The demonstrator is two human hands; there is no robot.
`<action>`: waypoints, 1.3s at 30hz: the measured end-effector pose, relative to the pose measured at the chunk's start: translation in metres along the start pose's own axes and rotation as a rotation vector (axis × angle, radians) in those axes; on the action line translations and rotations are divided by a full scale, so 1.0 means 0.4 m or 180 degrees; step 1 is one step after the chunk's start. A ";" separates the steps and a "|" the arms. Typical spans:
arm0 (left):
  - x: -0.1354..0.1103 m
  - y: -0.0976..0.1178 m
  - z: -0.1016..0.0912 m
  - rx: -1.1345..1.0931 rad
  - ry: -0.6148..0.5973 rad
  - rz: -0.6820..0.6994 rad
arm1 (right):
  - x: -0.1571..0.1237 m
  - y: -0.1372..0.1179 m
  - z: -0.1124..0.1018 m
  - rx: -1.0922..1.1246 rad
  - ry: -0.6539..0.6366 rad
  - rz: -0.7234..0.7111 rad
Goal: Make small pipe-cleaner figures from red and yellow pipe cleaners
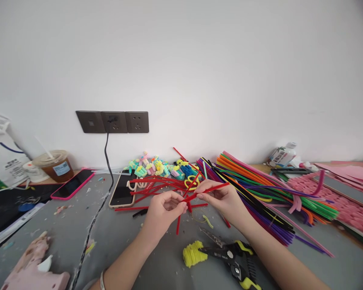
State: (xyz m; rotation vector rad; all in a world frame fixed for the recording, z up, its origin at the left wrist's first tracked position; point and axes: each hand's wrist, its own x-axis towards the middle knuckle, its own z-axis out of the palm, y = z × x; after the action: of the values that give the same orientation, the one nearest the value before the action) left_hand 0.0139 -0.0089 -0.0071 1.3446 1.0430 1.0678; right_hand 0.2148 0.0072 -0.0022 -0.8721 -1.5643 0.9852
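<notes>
Above the middle of the grey table, my left hand pinches several crossing red pipe cleaners between thumb and fingertips. My right hand is closed on the same red pieces just to the right, with one long end sticking out past its fingers. Another red end hangs down below the crossing. Loose red pipe cleaners lie on the table behind my hands. Below them are black pliers with yellow handles, jaws apart, touching a coiled yellow bundle.
Bundled coloured pipe cleaners spread at the right. Small finished pipe-cleaner figures sit by the wall. A phone, a pink-cased phone, an iced drink cup and a black cable are at the left. A bottle stands tilted at the back right.
</notes>
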 end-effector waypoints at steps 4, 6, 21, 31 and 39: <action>-0.005 -0.004 0.001 0.0280 0.0010 0.0202 | -0.002 -0.017 0.006 0.0100 -0.0117 0.0076; -0.006 -0.004 0.001 0.0292 -0.0019 0.0268 | -0.004 -0.025 0.009 0.0220 -0.0182 0.0140; -0.004 0.000 -0.001 0.0211 0.0055 0.0323 | -0.004 -0.019 -0.001 -0.0240 -0.0361 -0.0091; -0.007 0.008 0.007 -0.0376 -0.0566 -0.0026 | -0.023 -0.035 -0.007 -0.1439 -0.0196 -0.1635; -0.013 0.023 0.014 -0.0752 -0.0544 -0.0154 | -0.027 -0.040 0.001 -0.1435 -0.0815 -0.1419</action>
State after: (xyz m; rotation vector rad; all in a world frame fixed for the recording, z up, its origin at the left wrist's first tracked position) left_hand 0.0185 -0.0155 0.0019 1.1906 0.7932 0.9882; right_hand 0.2157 -0.0091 0.0081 -0.6620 -2.1343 0.4383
